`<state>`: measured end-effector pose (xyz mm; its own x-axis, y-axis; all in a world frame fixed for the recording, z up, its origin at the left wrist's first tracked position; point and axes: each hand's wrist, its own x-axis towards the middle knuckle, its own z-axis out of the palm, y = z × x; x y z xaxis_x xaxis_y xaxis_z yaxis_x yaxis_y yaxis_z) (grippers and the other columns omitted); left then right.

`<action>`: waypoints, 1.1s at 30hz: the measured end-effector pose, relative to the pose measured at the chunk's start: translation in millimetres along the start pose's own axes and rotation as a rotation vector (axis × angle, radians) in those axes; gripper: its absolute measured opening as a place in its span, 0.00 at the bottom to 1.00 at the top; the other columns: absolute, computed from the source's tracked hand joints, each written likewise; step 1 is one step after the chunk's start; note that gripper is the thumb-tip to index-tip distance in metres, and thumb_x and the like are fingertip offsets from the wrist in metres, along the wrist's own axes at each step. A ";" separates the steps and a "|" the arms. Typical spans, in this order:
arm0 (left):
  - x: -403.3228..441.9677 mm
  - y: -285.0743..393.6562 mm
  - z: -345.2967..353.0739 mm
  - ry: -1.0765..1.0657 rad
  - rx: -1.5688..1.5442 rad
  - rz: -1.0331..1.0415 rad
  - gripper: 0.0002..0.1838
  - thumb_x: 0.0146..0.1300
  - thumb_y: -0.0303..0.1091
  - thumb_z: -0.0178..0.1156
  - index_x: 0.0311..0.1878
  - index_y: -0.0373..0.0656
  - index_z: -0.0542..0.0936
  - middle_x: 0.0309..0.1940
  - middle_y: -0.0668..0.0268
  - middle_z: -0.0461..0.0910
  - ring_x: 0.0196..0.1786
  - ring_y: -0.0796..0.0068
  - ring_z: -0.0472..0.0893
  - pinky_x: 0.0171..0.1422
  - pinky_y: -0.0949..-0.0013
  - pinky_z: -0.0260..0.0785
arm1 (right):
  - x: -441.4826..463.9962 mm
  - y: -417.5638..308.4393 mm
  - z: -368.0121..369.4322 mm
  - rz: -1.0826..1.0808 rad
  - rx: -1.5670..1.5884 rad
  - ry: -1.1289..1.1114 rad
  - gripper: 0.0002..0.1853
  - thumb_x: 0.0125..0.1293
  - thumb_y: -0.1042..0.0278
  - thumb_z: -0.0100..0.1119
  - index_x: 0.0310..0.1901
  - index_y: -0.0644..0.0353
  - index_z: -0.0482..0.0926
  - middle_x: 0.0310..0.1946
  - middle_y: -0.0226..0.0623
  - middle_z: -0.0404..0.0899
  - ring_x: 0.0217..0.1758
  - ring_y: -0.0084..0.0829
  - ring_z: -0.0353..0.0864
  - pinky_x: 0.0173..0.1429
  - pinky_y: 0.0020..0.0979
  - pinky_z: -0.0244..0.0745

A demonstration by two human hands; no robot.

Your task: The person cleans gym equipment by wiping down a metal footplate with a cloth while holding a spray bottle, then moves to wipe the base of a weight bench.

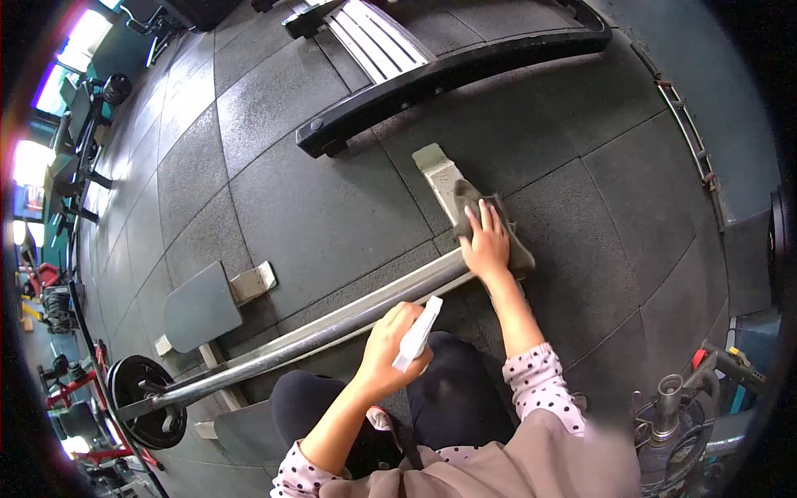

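Note:
My left hand is closed around a white object, perhaps a spray bottle's head, above my knees. A dark cloth lies under my right hand, whose fingers are spread and press it onto the end of a pale metal frame. From there a long metal bar runs down to the left, to a black weight plate. A grey flat footplate sits beside the bar on the left.
Dark rubber tiles cover the floor. A black curved machine base with a ribbed silver plate stands ahead. Gym equipment lines the left side. At the lower right is a metal post with plates around it.

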<state>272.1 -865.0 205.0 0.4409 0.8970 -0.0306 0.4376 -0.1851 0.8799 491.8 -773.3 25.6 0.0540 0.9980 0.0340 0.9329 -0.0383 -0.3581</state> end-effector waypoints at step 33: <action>2.1 -19.3 -31.2 -0.089 0.007 -0.016 0.27 0.41 0.29 0.68 0.49 0.41 0.75 0.48 0.59 0.78 0.50 0.58 0.78 0.53 0.61 0.65 | 181.9 -44.1 84.1 0.180 -0.239 -0.167 0.26 0.68 0.43 0.49 0.49 0.57 0.85 0.63 0.38 0.71 0.63 0.46 0.70 0.63 0.55 0.65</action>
<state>240.1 -847.0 202.8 0.5017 0.8606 -0.0876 0.4507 -0.1736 0.8756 430.5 -585.7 -30.9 0.1852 0.9679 -0.1701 0.9718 -0.2061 -0.1145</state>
